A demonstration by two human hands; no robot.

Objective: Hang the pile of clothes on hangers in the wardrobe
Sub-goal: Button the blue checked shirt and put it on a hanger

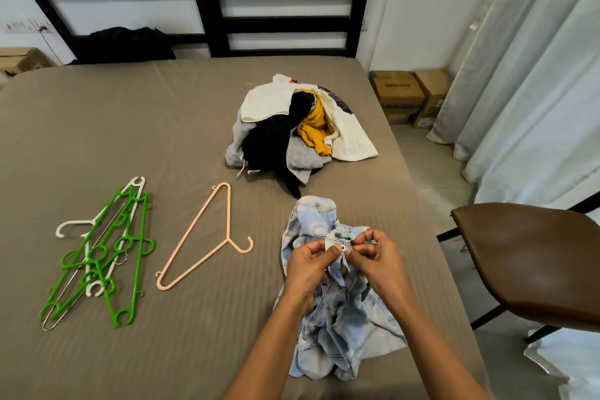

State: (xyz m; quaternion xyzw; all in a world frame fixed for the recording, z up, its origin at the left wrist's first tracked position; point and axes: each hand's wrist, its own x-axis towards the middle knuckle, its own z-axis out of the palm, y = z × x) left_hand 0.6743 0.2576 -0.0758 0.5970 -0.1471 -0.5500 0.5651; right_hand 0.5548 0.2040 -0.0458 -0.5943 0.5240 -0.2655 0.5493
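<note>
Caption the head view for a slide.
The left hand and right hand pinch a blue shirt on the bed; peach hanger and clothes pile lie nearby.

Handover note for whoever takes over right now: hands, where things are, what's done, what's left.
Hands: left hand and right hand both pinch the blue checked shirt at a button; the shirt lies crumpled on the bed.
Peach hanger lies just left of the shirt, green and white hangers further left.
Pile of clothes sits beyond the shirt.
Done: nothing on a hanger yet.
Left: hang the shirt, then the pile. Wardrobe not in view.
</note>
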